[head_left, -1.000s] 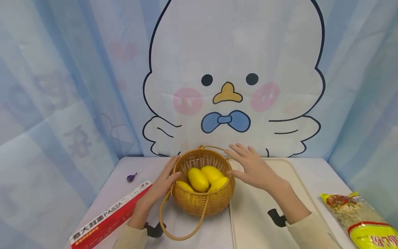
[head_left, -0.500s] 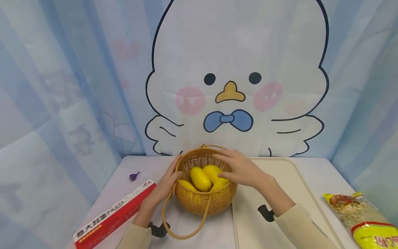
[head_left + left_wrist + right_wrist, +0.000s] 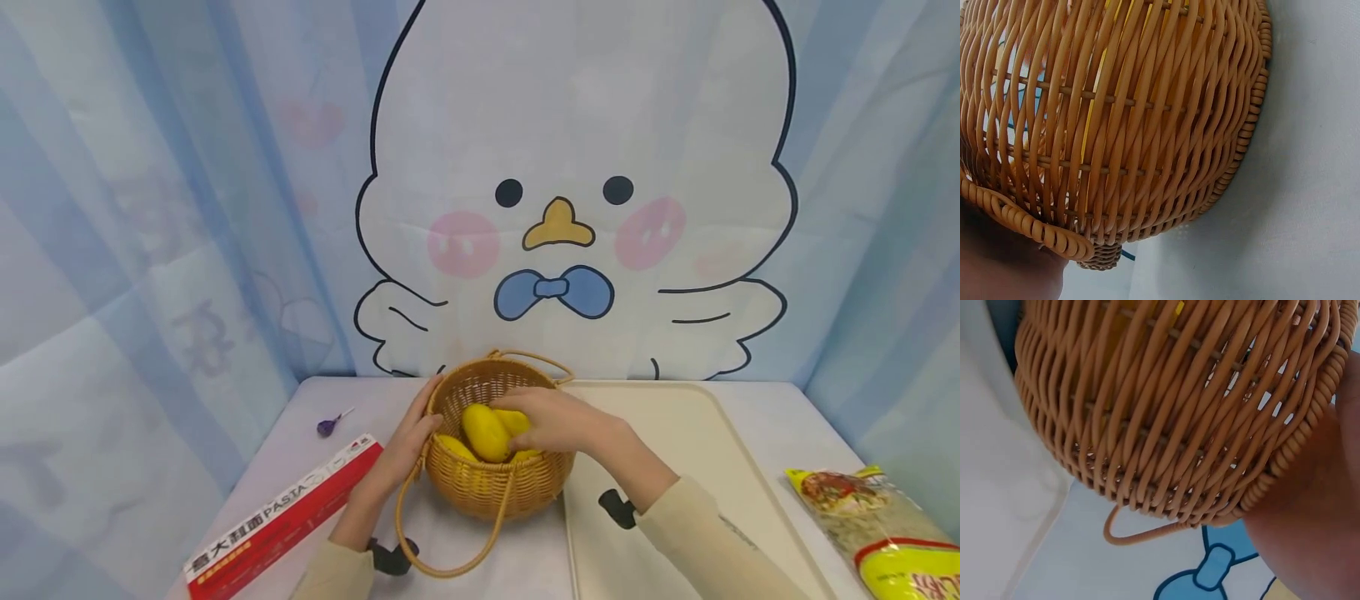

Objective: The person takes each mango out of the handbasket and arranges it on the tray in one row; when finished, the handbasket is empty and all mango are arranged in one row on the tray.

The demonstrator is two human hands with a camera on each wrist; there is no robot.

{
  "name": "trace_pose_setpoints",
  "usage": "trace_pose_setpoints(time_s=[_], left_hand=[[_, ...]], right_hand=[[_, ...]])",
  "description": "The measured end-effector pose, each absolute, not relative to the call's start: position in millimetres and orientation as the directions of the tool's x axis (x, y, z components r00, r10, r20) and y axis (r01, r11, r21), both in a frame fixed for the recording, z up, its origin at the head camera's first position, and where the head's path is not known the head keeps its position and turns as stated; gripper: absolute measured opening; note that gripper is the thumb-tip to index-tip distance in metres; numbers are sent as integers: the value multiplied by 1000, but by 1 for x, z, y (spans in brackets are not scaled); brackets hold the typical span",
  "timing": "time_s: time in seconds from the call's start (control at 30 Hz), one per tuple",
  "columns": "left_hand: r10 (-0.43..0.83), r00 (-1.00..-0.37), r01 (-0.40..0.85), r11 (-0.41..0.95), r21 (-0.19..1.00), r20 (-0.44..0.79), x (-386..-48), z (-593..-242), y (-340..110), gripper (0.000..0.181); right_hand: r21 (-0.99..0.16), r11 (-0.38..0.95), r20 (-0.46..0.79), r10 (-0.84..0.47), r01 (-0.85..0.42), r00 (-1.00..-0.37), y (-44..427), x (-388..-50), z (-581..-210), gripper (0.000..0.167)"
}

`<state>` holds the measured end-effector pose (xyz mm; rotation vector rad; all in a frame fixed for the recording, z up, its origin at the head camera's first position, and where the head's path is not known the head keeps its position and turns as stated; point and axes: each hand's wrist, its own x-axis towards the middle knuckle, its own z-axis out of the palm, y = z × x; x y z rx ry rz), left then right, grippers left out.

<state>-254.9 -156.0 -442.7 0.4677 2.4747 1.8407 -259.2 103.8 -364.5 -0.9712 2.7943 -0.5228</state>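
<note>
A round wicker basket [image 3: 487,492] stands near the middle of the table, its front handle hanging down onto the tabletop. Inside lie several smooth yellow mangoes [image 3: 484,433]. My left hand [image 3: 408,437] holds the basket's left rim, thumb at the edge and fingers along the side. My right hand [image 3: 551,421] reaches over the right rim into the basket. Its fingers and thumb are spread over the right-hand mangoes and partly hide them. In both wrist views the woven wall of the basket [image 3: 1147,125] fills most of the picture, so the fingertips are hidden there.
A red and white pasta box [image 3: 285,517] lies at the left, with a purple lollipop [image 3: 327,427] behind it. On the right are a cream tray [image 3: 675,467], beneath my right forearm, and a yellow-ended food packet [image 3: 873,525]. A cartoon curtain [image 3: 555,333] hangs behind.
My right hand has moved left from beside the basket and down over the mangoes inside it. My left hand stays at the left rim, and the basket stands where it was.
</note>
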Motion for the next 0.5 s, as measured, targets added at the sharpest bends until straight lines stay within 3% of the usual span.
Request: trace_pose_setpoints(time_s=[0.5], left_hand=[[251, -955, 215, 217, 952, 158, -255, -445, -157, 58]], right_hand=[[-309, 815, -257, -568, -491, -782, 87, -265, -359, 41]])
